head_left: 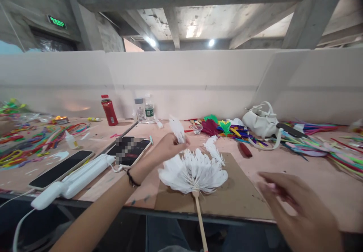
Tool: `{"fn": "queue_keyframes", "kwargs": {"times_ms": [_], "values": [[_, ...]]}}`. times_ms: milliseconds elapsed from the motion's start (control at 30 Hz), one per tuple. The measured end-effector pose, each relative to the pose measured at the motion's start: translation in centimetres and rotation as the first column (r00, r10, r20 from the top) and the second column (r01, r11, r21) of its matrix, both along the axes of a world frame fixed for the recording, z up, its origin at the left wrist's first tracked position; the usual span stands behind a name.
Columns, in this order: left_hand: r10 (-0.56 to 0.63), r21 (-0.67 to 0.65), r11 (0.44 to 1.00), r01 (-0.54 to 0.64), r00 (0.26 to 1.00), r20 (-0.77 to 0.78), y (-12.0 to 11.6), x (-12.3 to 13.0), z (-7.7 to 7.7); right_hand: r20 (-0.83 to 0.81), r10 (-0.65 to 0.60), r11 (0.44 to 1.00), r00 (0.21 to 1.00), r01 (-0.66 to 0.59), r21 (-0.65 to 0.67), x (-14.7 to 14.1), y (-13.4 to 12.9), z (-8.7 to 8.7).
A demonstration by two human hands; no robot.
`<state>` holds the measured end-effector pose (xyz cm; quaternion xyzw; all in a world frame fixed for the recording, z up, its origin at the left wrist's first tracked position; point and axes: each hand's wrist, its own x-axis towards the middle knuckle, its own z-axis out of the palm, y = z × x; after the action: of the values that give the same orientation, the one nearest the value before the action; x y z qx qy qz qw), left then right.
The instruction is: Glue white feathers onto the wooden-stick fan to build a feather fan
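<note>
A fan of white feathers lies on a brown cardboard sheet, its wooden stick reaching over the table's front edge. Above the fan's upper left, my left hand pinches a white feather that points upward. My right hand hovers to the right of the cardboard, thumb and fingers apart; its palm side is partly hidden and blurred. More loose white feathers rest at the cardboard's top edge, behind the fan.
Left of the cardboard are two phones and a white device with a cable. Bottles stand at the back. Coloured feathers, a dark red object and a white bag lie at the back right.
</note>
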<state>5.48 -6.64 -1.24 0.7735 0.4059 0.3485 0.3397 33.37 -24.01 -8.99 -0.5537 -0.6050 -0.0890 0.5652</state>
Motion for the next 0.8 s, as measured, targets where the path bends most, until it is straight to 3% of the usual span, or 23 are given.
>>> {"fn": "queue_keyframes", "kwargs": {"times_ms": [67,167,267,400,533,600,667,733,800], "values": [[-0.032,0.062,0.998,0.033,0.999,-0.012,-2.4,2.0,-0.4,0.094,0.096,0.995,0.991,-0.095,-0.006,-2.9,0.8,1.4],[0.083,0.3,0.953,-0.037,0.987,-0.141,-5.9,4.2,-1.3,0.135,0.141,0.989,0.981,-0.147,0.034,-6.9,1.7,3.0],[-0.014,0.496,0.865,0.075,0.992,-0.125,-7.9,5.1,-2.6,0.131,0.111,0.986,0.985,-0.126,0.112,-9.2,2.4,3.7],[0.133,0.688,0.726,0.019,0.977,-0.167,-8.9,5.3,-3.7,0.185,-0.062,0.961,0.981,0.008,0.277,-9.5,3.1,3.1],[0.245,0.737,0.675,0.015,0.939,-0.243,-10.5,5.1,-4.6,0.167,-0.087,0.968,0.982,0.044,0.247,-7.9,3.7,1.9],[0.355,0.731,0.68,-0.053,0.896,-0.266,-11.5,4.8,-5.4,0.038,-0.073,0.979,0.997,0.064,0.192,-6.8,3.8,1.2],[0.44,0.655,0.747,-0.112,0.822,-0.361,-12.1,4.3,-6.3,-0.165,-0.015,0.991,0.986,0.036,0.125,-5.5,3.7,0.5],[0.426,0.522,0.843,-0.129,0.754,-0.5,-12.3,3.7,-7.1,-0.368,0.052,0.998,0.928,-0.032,0.062,-4.4,3.6,-0.2],[0.364,0.411,0.903,-0.123,0.725,-0.584,-12.2,2.9,-7.5,-0.531,0.096,0.993,0.842,-0.116,-0.005,-3.5,3.5,-0.8]]}}
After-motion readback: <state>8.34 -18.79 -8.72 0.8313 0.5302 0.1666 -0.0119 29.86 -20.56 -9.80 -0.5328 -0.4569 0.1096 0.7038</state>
